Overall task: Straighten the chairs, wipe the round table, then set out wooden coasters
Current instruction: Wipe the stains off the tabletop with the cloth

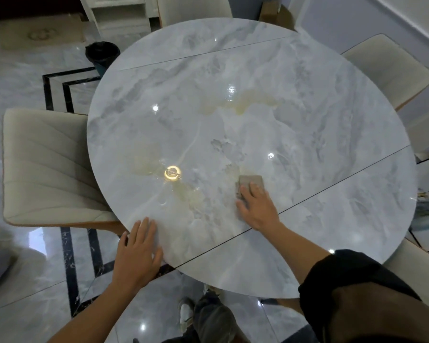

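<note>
— How far along?
— The chair [45,164] at 9 o'clock looks tucked in, the others too. I'm mid-wipe: my right hand [256,206] presses the cloth [250,181] with straight fingers at 6 o'clock, just off the table [258,95] centre. My left hand [138,251] rests flat on the rim at 7
— Coasters?
— None in sight, so that's left

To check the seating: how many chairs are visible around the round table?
4 chairs: the left chair, the far chair, the far-right chair, the near-right chair. The round table may hide others.
</note>
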